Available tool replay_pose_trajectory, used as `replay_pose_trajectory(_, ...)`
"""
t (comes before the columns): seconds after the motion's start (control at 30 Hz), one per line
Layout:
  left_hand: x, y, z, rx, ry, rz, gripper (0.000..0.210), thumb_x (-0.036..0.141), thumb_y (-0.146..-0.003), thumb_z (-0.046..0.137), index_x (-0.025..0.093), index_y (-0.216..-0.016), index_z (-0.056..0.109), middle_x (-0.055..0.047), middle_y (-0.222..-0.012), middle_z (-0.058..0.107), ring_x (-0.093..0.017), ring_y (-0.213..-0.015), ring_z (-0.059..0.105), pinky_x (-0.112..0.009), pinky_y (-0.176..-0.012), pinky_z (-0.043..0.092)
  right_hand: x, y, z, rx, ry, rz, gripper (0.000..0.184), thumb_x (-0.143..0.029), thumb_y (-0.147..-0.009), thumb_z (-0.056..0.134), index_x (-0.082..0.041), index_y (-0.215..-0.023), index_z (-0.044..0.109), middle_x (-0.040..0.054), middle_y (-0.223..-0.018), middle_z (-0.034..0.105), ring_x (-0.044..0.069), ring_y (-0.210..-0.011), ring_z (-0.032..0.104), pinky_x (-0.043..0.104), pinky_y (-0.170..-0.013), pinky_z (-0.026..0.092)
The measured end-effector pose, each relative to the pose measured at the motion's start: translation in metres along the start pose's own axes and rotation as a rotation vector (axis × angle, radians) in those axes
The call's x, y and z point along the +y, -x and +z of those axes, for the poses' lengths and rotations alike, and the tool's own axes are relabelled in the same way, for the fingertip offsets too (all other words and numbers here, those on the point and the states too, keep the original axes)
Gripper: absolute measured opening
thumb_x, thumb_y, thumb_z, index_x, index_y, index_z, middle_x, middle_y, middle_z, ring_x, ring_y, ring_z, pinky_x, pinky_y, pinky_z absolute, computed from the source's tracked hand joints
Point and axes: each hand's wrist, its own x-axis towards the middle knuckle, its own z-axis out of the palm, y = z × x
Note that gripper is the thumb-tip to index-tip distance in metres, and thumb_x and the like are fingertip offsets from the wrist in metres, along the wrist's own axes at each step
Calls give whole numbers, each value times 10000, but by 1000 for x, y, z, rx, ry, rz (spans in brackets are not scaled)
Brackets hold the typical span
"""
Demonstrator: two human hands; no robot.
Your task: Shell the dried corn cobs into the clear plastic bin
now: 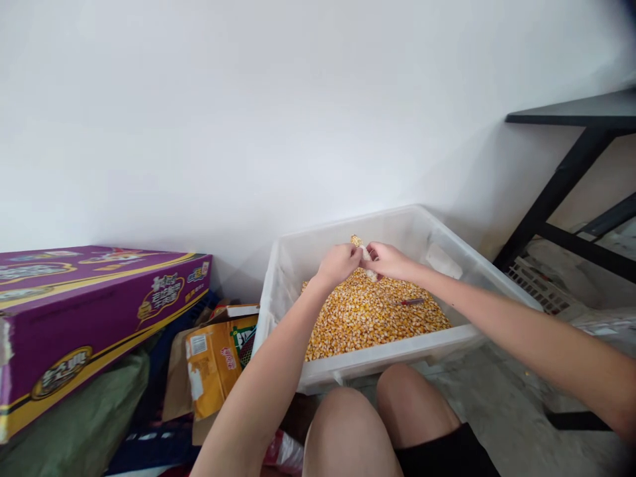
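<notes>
Both my hands meet on a corn cob (366,254) above the loose corn kernels (372,318). My left hand (340,262) is closed on the cob from the left. From the right, my right hand (388,260) grips it with fingers bent round it. Yellow kernels still sit on the cob's upper tip, while the part between my hands looks pale and bare. The kernels lie heaped in a translucent white plastic bin (348,371). A thin red and grey tool (410,302) lies on the kernels, right of my hands; its kind is unclear.
To the left stands a large purple carton (114,298), with an orange-yellow package (213,364) beside it. At the right is a black-framed table (571,122), a white plastic basket (539,288) under it. A white wall rises behind the bin. My knees are close to its front edge.
</notes>
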Motion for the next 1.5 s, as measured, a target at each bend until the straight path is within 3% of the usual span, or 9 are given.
replay_pose_trajectory(0.1, 1, 1, 3, 50, -12, -26, 438, 439, -933, 358, 166, -730, 635, -73, -688, 647, -160, -610, 530, -266, -567, 302, -4, 3, -1, 77, 166, -63, 255, -393, -826, 625, -182, -882, 495, 49, -770, 670, 116, -500, 620, 181, -407, 424)
replay_pose_trajectory(0.27, 7, 1, 9, 103, 51, 52, 343, 300, -916, 369, 176, -658, 558, -45, -641, 606, -139, -578, 494, -263, -561, 286, -8, 7, -1, 148, 352, -138, 154, -311, -836, 588, -175, -829, 515, 60, -751, 681, 126, -526, 633, 184, -446, 400)
replay_pose_trajectory(0.47, 6, -1, 6, 84, 309, 18, 319, 287, -896, 367, 173, -626, 494, -6, -566, 532, -112, -523, 479, -234, -525, 317, -5, -2, -2, 47, 41, 65, 185, -316, -818, 623, -170, -888, 534, 48, -722, 678, 138, -516, 640, 193, -414, 465)
replay_pose_trajectory(0.57, -9, -3, 6, 12, 504, -109, 226, 267, -884, 394, 154, -796, 569, 11, -604, 546, -103, -511, 522, -217, -511, 370, 1, -8, -4, 40, -130, 110, 219, -339, -822, 632, -174, -930, 536, 73, -813, 691, 164, -627, 671, 209, -440, 514)
replay_pose_trajectory(0.67, -22, -4, 8, -10, 526, -168, 230, 193, -803, 513, 134, -1004, 608, 10, -674, 583, -99, -551, 550, -212, -533, 406, 4, -9, -5, 11, -248, 123, 223, -316, -837, 621, -181, -988, 528, 76, -869, 687, 172, -677, 677, 224, -465, 539)
replay_pose_trajectory(0.9, -14, -5, 8, 71, 746, -201, 264, 345, -769, 612, 100, -835, 685, -31, -690, 639, -109, -597, 559, -236, -577, 455, 0, -4, 1, -62, -268, 39, 318, -397, -796, 685, -186, -988, 544, 67, -852, 686, 162, -653, 662, 226, -470, 539)
replay_pose_trajectory(1.07, -9, -5, 11, 135, 722, -238, 212, 323, -781, 591, 119, -738, 630, -4, -590, 581, -104, -537, 534, -231, -533, 440, -3, 0, 1, -4, -175, -34, 339, -455, -795, 673, -184, -960, 555, 61, -825, 689, 147, -612, 648, 207, -444, 511)
replay_pose_trajectory(1.23, -2, -4, 14, 65, 724, -246, 125, 243, -841, 449, 171, -746, 487, 27, -591, 521, -101, -523, 528, -221, -518, 423, -6, -1, -1, -97, -290, -15, 308, -404, -802, 677, -182, -970, 546, 48, -808, 687, 156, -654, 660, 207, -469, 515)
replay_pose_trajectory(1.5, 0, 4, 9, 60, 330, -104, 291, 306, -921, 330, 184, -706, 486, -12, -649, 588, -137, -640, 557, -236, -596, 379, -2, 0, -3, -200, -415, -65, 277, -348, -799, 689, -166, -948, 543, 21, -767, 669, 127, -620, 640, 197, -484, 508)
